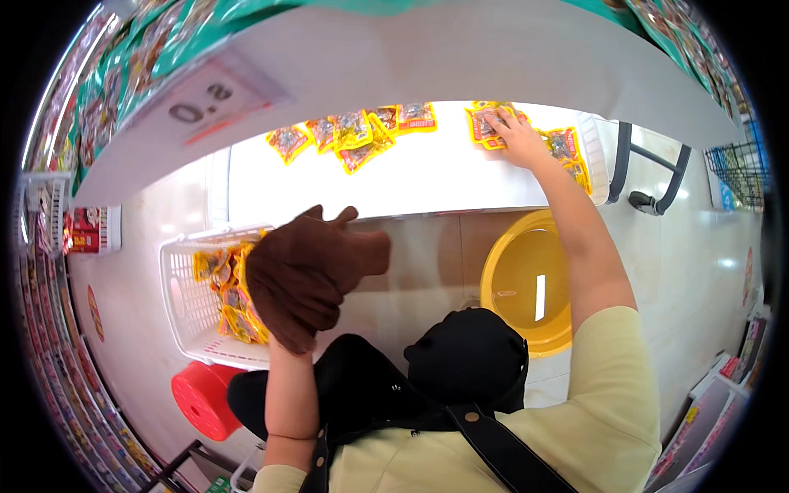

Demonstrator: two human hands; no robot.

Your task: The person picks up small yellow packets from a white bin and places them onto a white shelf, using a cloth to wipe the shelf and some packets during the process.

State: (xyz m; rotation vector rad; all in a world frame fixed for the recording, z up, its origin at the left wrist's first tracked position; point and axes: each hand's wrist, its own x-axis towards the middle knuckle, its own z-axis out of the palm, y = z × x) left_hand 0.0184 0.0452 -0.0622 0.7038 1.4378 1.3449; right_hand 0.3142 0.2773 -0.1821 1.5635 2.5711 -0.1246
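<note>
Over the white shelf (448, 172), at its right end, my right hand (519, 140) reaches down onto small yellow-and-red snack packets (479, 127). Its fingers curl over the top packet, which still lies with the others. More packets (567, 148) lie under and beside my wrist. A bunched brown cloth (300, 275) wraps my left hand, hiding its fingers; only the wrist shows below. That hand is raised in front of the shelf, over the right side of a white plastic basket (185, 300) holding many similar packets (238, 316). Another loose group of packets (353, 131) sits left of centre on the shelf.
An upper shelf (460, 57) with a price tag (205, 99) overhangs the work area. A yellow basin (526, 287) stands on the floor below my right arm. A red stool (201, 398) is by my left leg. Dark metal legs with a caster (645, 201) stand at right.
</note>
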